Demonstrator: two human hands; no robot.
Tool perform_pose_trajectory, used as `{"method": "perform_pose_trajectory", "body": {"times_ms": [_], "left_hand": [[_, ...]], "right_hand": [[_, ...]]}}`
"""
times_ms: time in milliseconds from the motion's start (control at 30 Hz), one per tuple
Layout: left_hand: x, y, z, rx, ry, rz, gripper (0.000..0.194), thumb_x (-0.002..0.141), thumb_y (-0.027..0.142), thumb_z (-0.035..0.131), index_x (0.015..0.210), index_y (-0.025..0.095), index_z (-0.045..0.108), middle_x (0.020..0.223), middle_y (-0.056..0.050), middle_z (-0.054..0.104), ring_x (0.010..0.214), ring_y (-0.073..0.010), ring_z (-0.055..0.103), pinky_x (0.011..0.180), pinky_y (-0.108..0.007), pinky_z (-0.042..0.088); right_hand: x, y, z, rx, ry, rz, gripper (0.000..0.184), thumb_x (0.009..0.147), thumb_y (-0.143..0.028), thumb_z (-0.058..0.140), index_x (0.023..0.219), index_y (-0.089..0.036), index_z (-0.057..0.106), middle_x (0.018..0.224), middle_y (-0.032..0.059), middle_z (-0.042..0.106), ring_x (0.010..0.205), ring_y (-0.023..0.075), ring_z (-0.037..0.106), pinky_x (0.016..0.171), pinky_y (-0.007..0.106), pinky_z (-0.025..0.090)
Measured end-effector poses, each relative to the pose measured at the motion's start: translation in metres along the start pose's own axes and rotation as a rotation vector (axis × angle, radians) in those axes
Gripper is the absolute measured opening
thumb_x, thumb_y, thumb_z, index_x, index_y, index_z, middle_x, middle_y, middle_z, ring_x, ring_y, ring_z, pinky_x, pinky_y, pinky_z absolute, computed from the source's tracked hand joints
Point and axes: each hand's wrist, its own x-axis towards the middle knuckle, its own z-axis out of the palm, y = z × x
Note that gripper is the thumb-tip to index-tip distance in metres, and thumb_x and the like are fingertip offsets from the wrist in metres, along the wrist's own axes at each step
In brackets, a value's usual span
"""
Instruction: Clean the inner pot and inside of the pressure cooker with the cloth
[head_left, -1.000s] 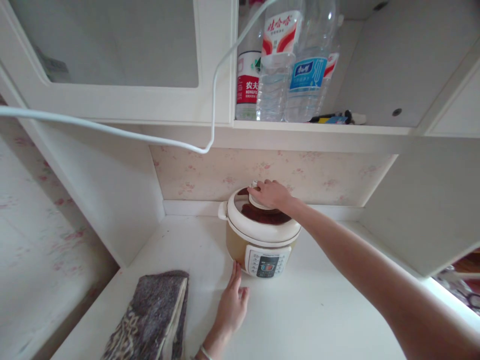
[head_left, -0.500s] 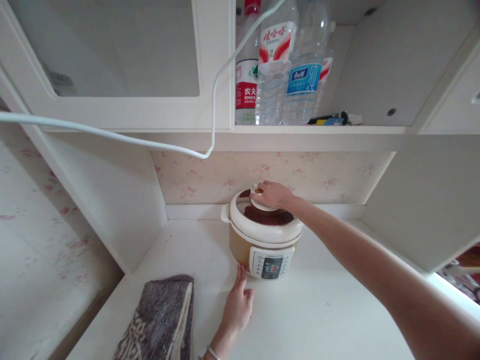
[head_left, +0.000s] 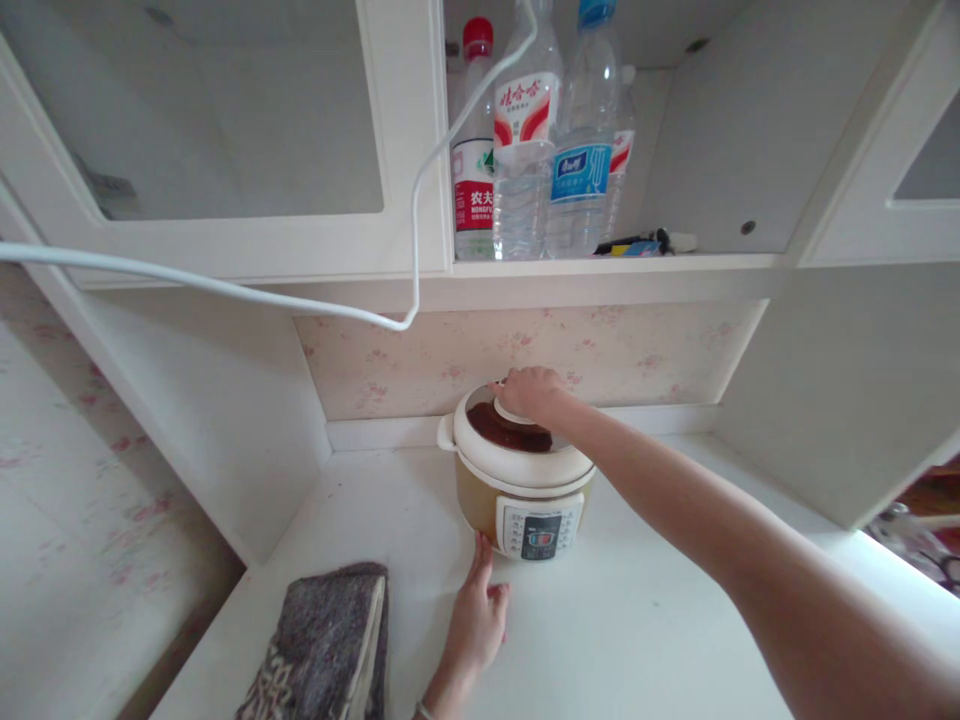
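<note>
A small cream electric cooker (head_left: 517, 490) with a button panel on its front stands on the white counter (head_left: 637, 620) near the back wall. Its lid (head_left: 495, 450) has a dark glass centre and a white knob. My right hand (head_left: 529, 392) reaches over from the right and is closed round the knob. My left hand (head_left: 476, 615) lies flat on the counter with the fingers stretched out, the fingertips touching the cooker's lower left side.
A folded grey patterned cloth (head_left: 326, 650) lies at the counter's front left. A white cable (head_left: 409, 250) hangs across from the cabinet above. Several plastic water bottles (head_left: 544, 140) and small items stand on the open shelf overhead. Cabinet walls close both sides.
The view has tilted up slightly, showing more of the shelf. Both hands stay where they were on the cooker, and the lid looks seated as before.
</note>
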Motion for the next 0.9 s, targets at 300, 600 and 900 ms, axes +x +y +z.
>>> {"method": "perform_pose_trajectory", "body": {"times_ms": [300, 600, 900], "left_hand": [[-0.002, 0.000, 0.001, 0.041, 0.011, 0.015, 0.068, 0.090, 0.024, 0.043, 0.151, 0.032, 0.013, 0.158, -0.006, -0.001, 0.057, -0.0057, 0.056, 0.036, -0.017, 0.045], [-0.001, -0.002, 0.001, 0.031, 0.032, 0.015, 0.068, 0.089, 0.025, 0.044, 0.150, 0.036, 0.015, 0.158, -0.002, 0.001, 0.063, -0.0094, 0.061, 0.035, -0.020, 0.046], [-0.003, 0.006, -0.002, 0.060, 0.041, 0.002, 0.071, 0.086, 0.029, 0.049, 0.151, 0.024, 0.018, 0.156, -0.011, 0.018, 0.091, -0.0190, 0.066, 0.048, -0.020, 0.051]], "right_hand": [[0.003, 0.021, -0.013, 0.002, -0.027, -0.067, 0.069, 0.073, -0.068, 0.057, 0.126, -0.024, 0.055, 0.120, 0.0128, 0.063, 0.105, 0.0323, 0.060, 0.084, 0.041, 0.048], [0.026, 0.044, -0.051, 0.058, 0.176, -0.034, 0.068, 0.077, -0.074, 0.045, 0.125, -0.029, 0.060, 0.127, 0.0079, 0.060, 0.114, 0.0328, 0.055, 0.093, 0.041, 0.042], [-0.011, 0.131, -0.062, 0.118, 0.360, 0.293, 0.060, 0.089, -0.064, 0.033, 0.109, -0.020, 0.069, 0.106, 0.0140, 0.069, 0.095, 0.0292, 0.064, 0.080, 0.037, 0.045]]}}
